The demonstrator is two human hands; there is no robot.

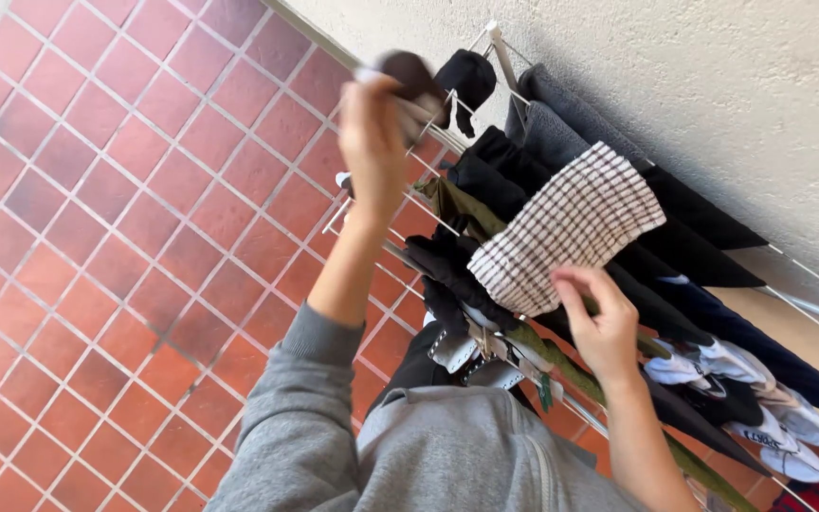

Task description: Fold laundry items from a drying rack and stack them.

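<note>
Head view: drying rack (428,204) holds dark clothes; left hand (376,142) grips a dark sock (414,76), right hand (599,322) pinches a checked cloth (571,223).

Two hands are in view: the left hand (372,142), closed on one dark sock (411,78), and the right hand (602,322), pinching the edge of one white checked cloth (571,228). One wire drying rack (497,43) carries the laundry, including one olive-green garment (462,209), two grey towels (552,128) hung side by side, and one further dark sock (466,81) at its far end. The remaining dark garments overlap, so their count cannot be determined.
</note>
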